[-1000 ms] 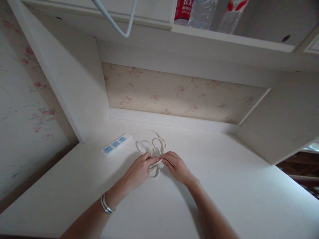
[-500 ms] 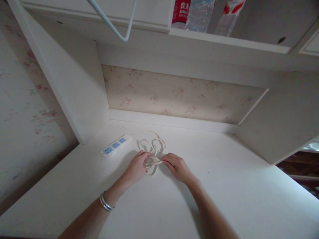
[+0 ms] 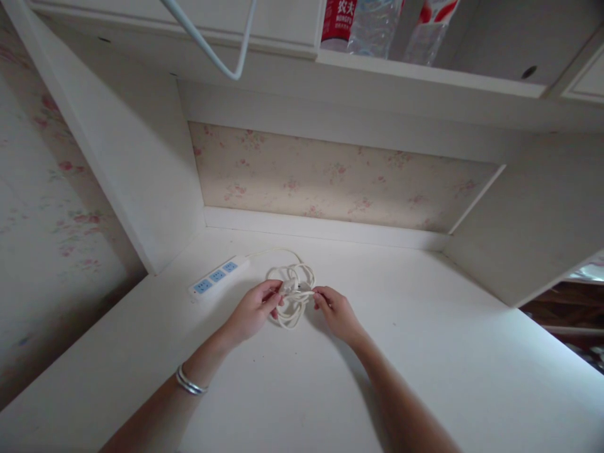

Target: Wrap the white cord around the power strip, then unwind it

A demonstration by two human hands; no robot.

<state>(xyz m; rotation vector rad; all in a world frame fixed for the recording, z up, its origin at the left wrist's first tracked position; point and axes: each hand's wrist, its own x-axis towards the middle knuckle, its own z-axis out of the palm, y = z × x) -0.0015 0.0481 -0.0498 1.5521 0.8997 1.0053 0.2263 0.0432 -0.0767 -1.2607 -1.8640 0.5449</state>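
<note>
A white power strip (image 3: 217, 277) with blue socket faces lies on the white desktop, left of my hands. From its far end a thin white power cord (image 3: 289, 319) runs right into a loose tangle of loops. My left hand (image 3: 257, 307) pinches the cord's plug (image 3: 287, 287) at the left of the tangle, thumb and fingers closed. On the other side my right hand (image 3: 334, 309) grips a strand of the cord between thumb and fingertips. Some loops lie on the desktop behind and in front of the hands.
White side panels (image 3: 127, 151) flank the desktop (image 3: 425, 352). A low back ledge (image 3: 325, 228) runs below floral wallpaper (image 3: 330, 179). Overhead, a shelf (image 3: 425, 72) holds plastic bottles (image 3: 375, 28), and a pale blue bent rod (image 3: 236, 72) hangs at the upper left.
My hands have moved slightly apart, the right one to the right with its strand. The plug now shows by my left fingers, and the loops have shifted.
</note>
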